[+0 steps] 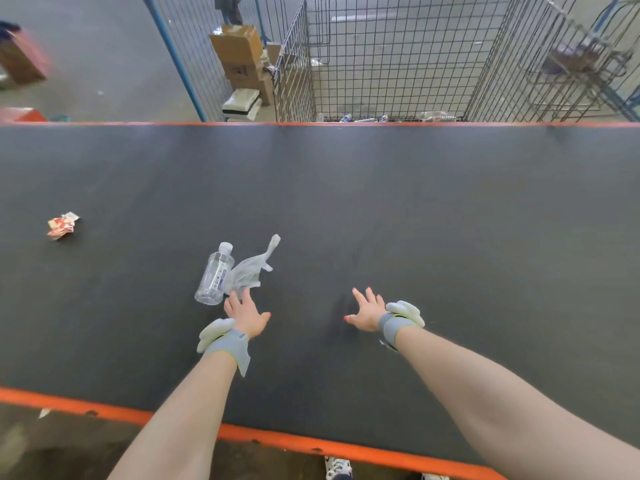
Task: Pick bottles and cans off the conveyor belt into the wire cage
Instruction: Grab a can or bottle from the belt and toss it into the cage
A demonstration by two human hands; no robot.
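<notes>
A clear plastic bottle [215, 274] with a white cap lies on the dark conveyor belt [415, 220], left of centre. A crumpled clear plastic bag [252, 270] lies against its right side. My left hand [245, 313] is stretched out with straight fingers, its fingertips at the bottle's base and the bag's lower edge. My right hand [366, 311] hovers over bare belt further right, fingers spread, holding nothing. The wire cage [398, 60] stands beyond the belt's far edge, with a few bottles [363, 118] on its floor.
A crumpled red and white wrapper [62, 226] lies on the belt at far left. Orange rails [311, 445] border the belt near and far. Cardboard boxes [242, 60] stack behind a blue-framed mesh panel left of the cage. Another wire basket [575, 71] stands at right.
</notes>
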